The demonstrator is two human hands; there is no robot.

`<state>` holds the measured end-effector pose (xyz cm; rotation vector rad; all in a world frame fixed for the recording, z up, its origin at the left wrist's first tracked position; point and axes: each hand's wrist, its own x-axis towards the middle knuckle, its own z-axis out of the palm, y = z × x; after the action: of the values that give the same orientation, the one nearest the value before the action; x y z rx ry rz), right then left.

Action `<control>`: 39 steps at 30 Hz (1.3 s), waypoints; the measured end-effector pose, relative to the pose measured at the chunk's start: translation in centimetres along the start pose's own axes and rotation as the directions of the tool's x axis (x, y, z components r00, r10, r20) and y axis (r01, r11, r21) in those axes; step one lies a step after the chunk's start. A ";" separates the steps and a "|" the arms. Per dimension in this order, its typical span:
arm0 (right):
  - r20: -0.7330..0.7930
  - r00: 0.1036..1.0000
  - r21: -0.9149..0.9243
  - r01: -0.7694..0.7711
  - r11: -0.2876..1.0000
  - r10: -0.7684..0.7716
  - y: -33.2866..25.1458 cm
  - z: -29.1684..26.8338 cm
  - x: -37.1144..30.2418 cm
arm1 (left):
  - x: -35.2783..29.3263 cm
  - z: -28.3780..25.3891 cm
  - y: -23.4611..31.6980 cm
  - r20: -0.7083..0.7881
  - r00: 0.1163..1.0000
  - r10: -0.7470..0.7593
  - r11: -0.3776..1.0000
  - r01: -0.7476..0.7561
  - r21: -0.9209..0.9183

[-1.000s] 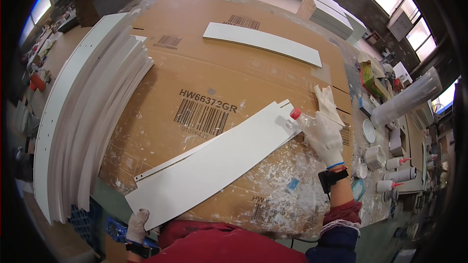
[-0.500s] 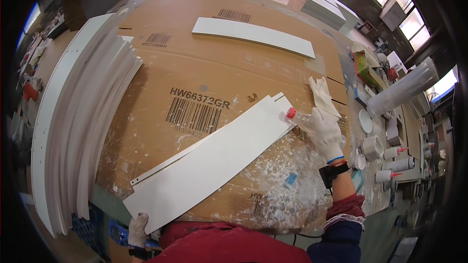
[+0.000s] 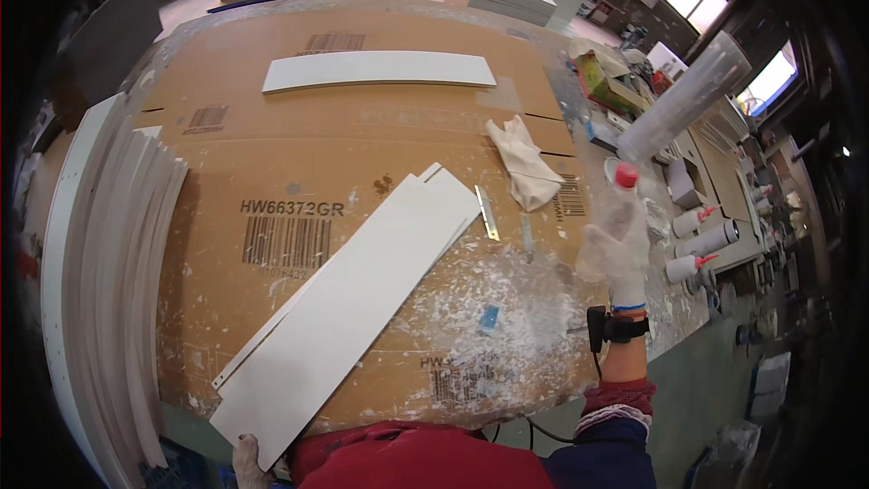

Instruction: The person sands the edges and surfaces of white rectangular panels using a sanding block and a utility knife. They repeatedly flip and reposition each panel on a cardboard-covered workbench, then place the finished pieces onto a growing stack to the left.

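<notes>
My gloved left hand is closed on the near corner of a long white board, which lies slantwise across the cardboard. Another white board shows along its left edge, underneath it. My gloved right hand grips a clear plastic bottle with a red cap pointing up and away, at the table's right side. Between the boards' far end and that hand lie a utility knife and a loose white glove. The left fingers under the board are hidden.
A stack of white boards stands at the left. One more white board lies at the far side. On the right are a clear plastic roll, several white squeeze bottles with red tips and a green box. White flakes cover the near cardboard.
My right hand has carried the bottle right, away from the boards' far end, uncovering the knife and loose glove. The view has shifted right. My left hand stays at the board's corner.
</notes>
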<state>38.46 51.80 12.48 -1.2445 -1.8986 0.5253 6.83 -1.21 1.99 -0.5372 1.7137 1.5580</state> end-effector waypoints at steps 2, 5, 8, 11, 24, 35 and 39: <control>-0.127 0.989 0.424 -0.011 0.905 0.072 3.7 -4.9 0.5 | -1.6 1.5 1.4 0.025 0.999 -0.027 1.000 0.027 0.006; -0.538 0.833 0.192 -0.029 0.981 0.130 11.0 -13.8 -1.3 | 1.3 -0.5 -0.1 0.038 0.999 -0.024 0.994 0.020 0.109; -0.729 0.671 -0.032 -0.232 0.972 0.137 17.6 -17.5 -2.4 | 1.4 -2.6 -1.4 0.055 0.996 -0.065 0.998 0.065 0.006; -0.752 0.632 -0.086 -0.376 0.923 0.188 20.3 -17.4 -4.8 | -3.1 3.1 1.8 -0.080 0.997 -0.008 0.999 0.005 -0.038; -0.613 0.773 -0.576 -0.295 0.763 -0.163 12.9 -10.1 -8.3 | 2.8 -1.3 -1.1 0.396 0.908 0.141 0.990 -0.126 -0.062; 0.425 0.903 -0.617 0.241 0.749 0.060 1.9 15.1 9.6 | -0.8 1.3 0.7 0.064 0.997 0.033 0.999 -0.035 0.041; 0.360 0.913 -0.633 0.389 0.669 -0.191 7.5 16.7 12.7 | -0.5 1.9 1.3 0.073 0.997 0.030 0.996 -0.036 0.083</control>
<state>26.83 67.73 2.11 -1.3059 -2.6056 -0.2675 6.66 0.78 3.24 -0.4076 1.7324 1.5023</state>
